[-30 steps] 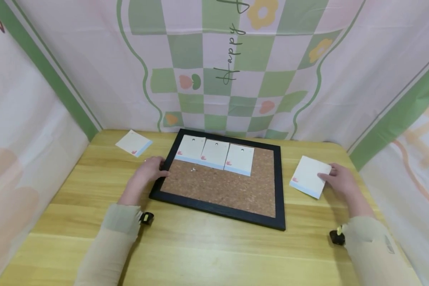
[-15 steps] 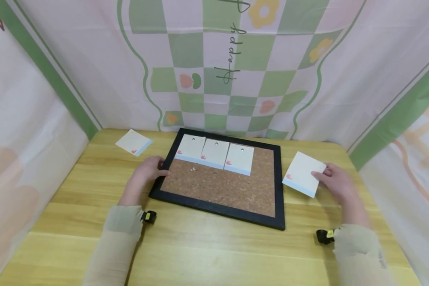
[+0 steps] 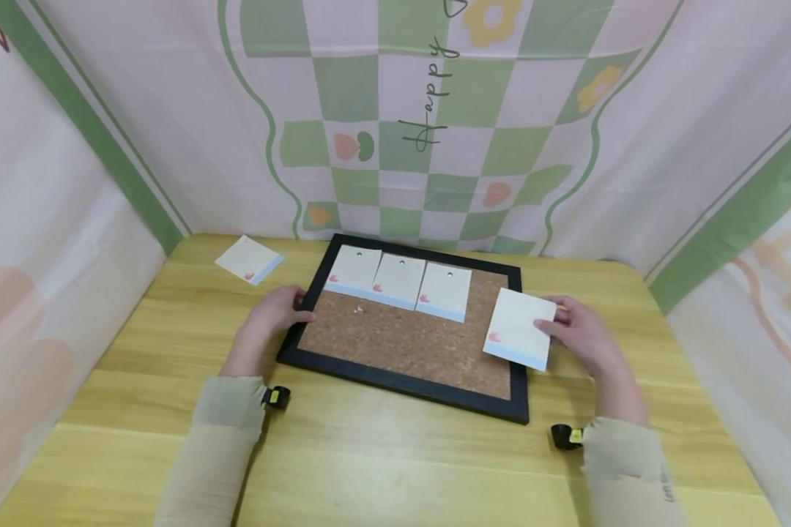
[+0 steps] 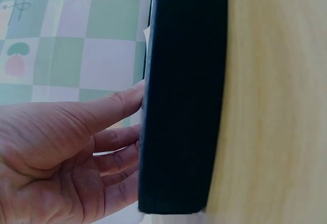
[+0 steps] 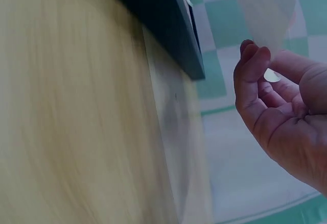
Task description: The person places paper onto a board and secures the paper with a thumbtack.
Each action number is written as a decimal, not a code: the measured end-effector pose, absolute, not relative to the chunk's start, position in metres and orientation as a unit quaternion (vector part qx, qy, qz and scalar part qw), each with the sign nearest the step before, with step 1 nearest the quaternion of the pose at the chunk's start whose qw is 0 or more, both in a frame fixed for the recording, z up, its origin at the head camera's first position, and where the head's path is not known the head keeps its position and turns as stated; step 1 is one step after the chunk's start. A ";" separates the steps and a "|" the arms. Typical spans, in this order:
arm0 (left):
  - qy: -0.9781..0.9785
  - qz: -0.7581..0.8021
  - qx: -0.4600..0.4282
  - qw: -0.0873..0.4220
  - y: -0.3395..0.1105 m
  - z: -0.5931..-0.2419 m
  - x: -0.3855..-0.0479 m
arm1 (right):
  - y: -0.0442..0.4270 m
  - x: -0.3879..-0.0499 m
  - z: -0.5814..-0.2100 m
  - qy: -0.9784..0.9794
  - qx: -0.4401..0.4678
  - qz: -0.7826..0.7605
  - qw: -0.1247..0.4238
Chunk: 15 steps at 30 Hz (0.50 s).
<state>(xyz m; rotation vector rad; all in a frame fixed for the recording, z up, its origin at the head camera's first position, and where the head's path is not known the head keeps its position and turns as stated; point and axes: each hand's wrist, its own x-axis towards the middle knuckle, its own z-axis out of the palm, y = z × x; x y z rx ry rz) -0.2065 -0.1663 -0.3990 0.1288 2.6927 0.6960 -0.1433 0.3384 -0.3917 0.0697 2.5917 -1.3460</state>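
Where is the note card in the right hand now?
In the head view, the right hand holds the note card overlapping the right frame edge of the corkboard, right of the row of three cards.

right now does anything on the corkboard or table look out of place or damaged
Two things stand out: a small pale fleck on the corkboard below the row of three cards, too small to identify; and a loose card lying askew on the table, left of the corkboard, apart from that row.
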 end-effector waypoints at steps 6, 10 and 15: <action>0.953 0.242 0.046 0.178 -0.166 -0.398 -0.206 | 0.320 -0.144 -0.392 0.883 -0.005 -0.454 0.122; 0.953 0.242 0.046 0.177 -0.166 -0.399 -0.206 | 0.310 -0.144 -0.395 0.883 -0.025 -0.453 0.120; 0.953 0.240 0.046 0.177 -0.166 -0.399 -0.206 | 0.298 -0.143 -0.400 0.884 -0.047 -0.454 0.107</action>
